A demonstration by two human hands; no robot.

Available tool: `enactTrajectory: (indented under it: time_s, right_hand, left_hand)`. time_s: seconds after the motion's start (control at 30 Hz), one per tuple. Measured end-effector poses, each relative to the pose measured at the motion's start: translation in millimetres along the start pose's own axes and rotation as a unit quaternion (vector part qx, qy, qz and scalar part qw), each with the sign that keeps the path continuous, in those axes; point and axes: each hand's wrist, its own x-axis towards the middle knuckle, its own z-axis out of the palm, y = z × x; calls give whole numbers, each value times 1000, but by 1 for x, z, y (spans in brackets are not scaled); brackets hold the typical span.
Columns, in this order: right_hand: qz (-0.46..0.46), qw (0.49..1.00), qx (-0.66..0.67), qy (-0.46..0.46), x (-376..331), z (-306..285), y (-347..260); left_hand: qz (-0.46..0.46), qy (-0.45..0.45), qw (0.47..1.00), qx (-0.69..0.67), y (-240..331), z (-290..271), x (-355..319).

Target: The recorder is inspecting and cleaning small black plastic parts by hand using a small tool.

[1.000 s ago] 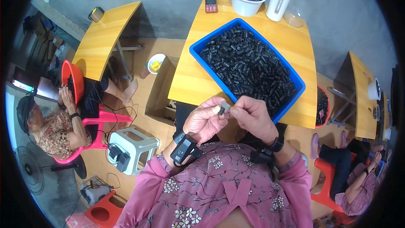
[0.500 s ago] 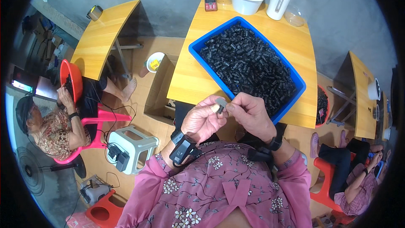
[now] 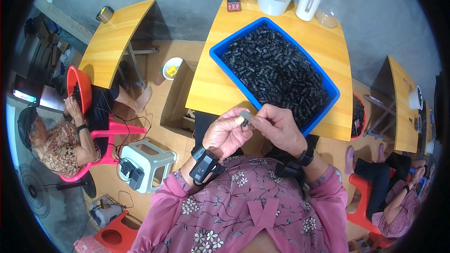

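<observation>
In front of my chest, my left hand (image 3: 228,133) is closed in a pinch around a small black plastic part (image 3: 244,122). Something pale yellow covers a fingertip of that hand. My right hand (image 3: 280,129) meets it from the right, its thumb and fingers pinched on a thin grey flat piece (image 3: 245,114) that touches or lies right over the black part. Just beyond both hands, a blue tray (image 3: 236,80) on the table holds a heap of small black plastic parts (image 3: 276,65). The fingers hide most of the part.
On the wooden table (image 3: 206,89) stand a white bowl of black parts (image 3: 274,4), a white bottle (image 3: 311,0) and a phone (image 3: 233,2). An open cardboard box (image 3: 176,107) is left of it. A pale stool (image 3: 147,164) stands nearby; other people sit at both sides.
The grey flat piece has tilted slightly between my fingers, and my right hand has shifted a little. My left hand keeps its pinch on the small black part.
</observation>
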Motion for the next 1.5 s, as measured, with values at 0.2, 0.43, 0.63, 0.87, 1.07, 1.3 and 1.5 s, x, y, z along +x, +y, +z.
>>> enactTrajectory:
  time_s: [0.2, 0.43, 0.63, 0.87, 1.07, 1.3, 1.5]
  right_hand:
    - [17, 1000, 23, -4, -4, -2, 0]
    - [65, 988, 139, 21, -7, -9, -3]
    - [-6, 998, 67, 14, 2, -2, -6]
    - [19, 995, 97, 17, 4, -5, -4]
    - [3, 995, 89, 40, 10, 1, -7]
    - [-23, 999, 35, 17, 14, 9, -8]
    - [-25, 999, 22, 27, 11, 9, 1]
  left_hand:
    - [-1, 1, 1000, -18, -3, 1, 1]
    - [12, 4, 1000, -10, 3, 2, 2]
    - [-5, -41, 999, 4, 7, 0, 5]
    - [-6, -41, 999, 1, 7, 1, 6]
    - [0, -14, 1000, 3, 8, 7, 3]
    - [15, -20, 999, 35, 8, 2, 3]
    - [12, 5, 999, 39, 6, 1, 2]
